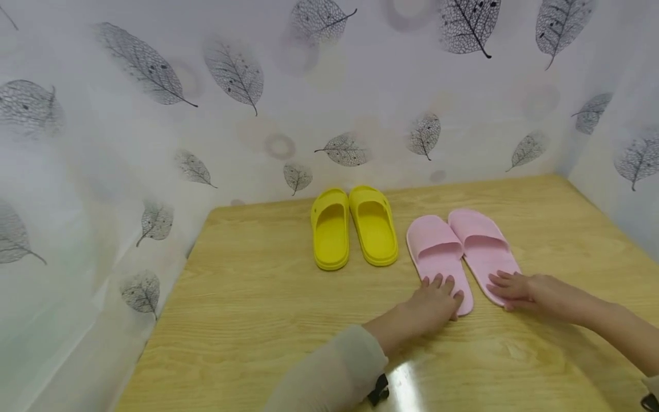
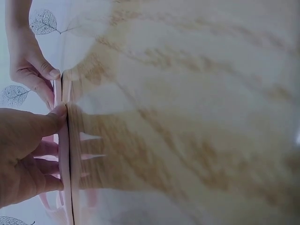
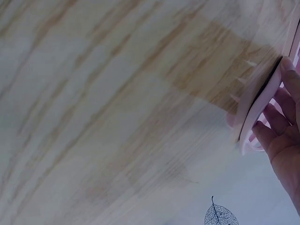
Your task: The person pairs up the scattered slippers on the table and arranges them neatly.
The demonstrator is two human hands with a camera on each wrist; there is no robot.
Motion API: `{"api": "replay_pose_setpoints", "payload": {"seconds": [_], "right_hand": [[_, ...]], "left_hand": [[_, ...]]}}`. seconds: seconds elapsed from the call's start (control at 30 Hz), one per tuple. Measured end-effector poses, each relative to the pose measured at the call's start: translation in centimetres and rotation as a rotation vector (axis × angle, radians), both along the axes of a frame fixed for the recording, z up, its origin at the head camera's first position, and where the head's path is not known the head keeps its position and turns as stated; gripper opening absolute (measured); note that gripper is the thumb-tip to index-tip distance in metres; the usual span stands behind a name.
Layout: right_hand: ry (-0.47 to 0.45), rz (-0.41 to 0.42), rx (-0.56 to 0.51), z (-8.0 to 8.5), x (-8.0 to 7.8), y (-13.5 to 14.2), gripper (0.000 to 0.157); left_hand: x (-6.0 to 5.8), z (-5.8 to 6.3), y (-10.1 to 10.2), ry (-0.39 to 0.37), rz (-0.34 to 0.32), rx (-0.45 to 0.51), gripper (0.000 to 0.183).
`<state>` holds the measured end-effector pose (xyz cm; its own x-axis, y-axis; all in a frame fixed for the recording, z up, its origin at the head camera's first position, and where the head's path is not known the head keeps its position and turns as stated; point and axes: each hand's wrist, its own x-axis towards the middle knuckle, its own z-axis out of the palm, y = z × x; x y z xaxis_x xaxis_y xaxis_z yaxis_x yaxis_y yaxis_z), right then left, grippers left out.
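Observation:
Two pink slippers stand side by side on the wooden table, heels toward me. On the left pink slipper [image 1: 436, 234], my left hand [image 1: 432, 303] holds the heel end, its spread fingers on the insole and its thumb at the sole's edge. My right hand [image 1: 535, 294] holds the heel of the right pink slipper [image 1: 479, 229] in a similar way. In the right wrist view the thumb lies along the edge of that slipper's sole [image 3: 262, 98], which looks slightly bent, with a dark gap beneath. Yellow slippers [image 1: 331, 240] stand left of the pink pair.
The wooden table [image 1: 247, 309] reaches back to a pale sheet [image 1: 360, 86] printed with grey leaves, which also hangs at both sides. A bright reflection lies near the front edge, beside a black strap piece [image 1: 379, 390] at my left sleeve [image 1: 334, 366].

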<state>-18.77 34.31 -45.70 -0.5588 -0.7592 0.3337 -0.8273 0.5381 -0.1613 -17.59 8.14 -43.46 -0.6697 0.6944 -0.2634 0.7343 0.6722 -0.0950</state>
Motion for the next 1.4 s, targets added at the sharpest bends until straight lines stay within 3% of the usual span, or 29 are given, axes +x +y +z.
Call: {"api": "replay_pose_setpoints", "payload": {"seconds": [0.37, 0.6, 0.77, 0.97, 1.4], "right_hand": [[-0.032, 0.006, 0.008, 0.2, 0.1, -0.4, 0.052], [-0.084, -0.064, 0.045, 0.9, 0.5, -0.4, 0.041], [-0.077, -0.066, 0.039, 1.0, 0.4, -0.6, 0.041], [-0.06, -0.068, 0.047, 0.8, 0.2, -0.3, 0.045], [-0.088, -0.085, 0.109, 1.1, -0.4, -0.5, 0.038]], "left_hand": [[0.1, -0.2, -0.6, 0.002, 0.009, 0.037, 0.05], [-0.3, -0.3, -0.5, -0.008, -0.012, 0.057, 0.051], [-0.8, 0.1, -0.6, 0.01, -0.02, 0.046, 0.049], [-0.9, 0.4, -0.6, -0.051, -0.006, 0.044, 0.05], [-1.5, -0.4, -0.9, -0.025, -0.023, 0.088, 0.05]]}}
